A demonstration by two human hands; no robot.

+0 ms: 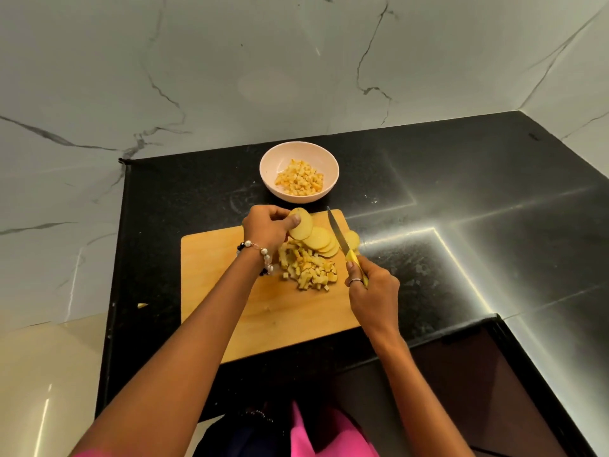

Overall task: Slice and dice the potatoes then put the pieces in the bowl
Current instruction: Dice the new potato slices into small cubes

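Note:
A wooden cutting board [230, 291] lies on the black counter. On it sit a fan of round potato slices [319, 240], a pile of diced potato [309, 268] and one potato end piece [353, 239] right of the blade. My left hand [268, 227] pinches one potato slice [301, 222], tilted up at the stack's far end. My right hand [369, 288] grips the yellow handle of a knife [337, 234], whose blade points away beside the slices. A pale pink bowl [280, 159] behind the board holds diced potato [300, 178].
The black counter [461, 225] runs right to a marble wall corner. Its left edge [115, 258] drops off to a pale floor. A small potato scrap [142, 305] lies near that edge. A dark recessed panel [478, 374] sits at the near right.

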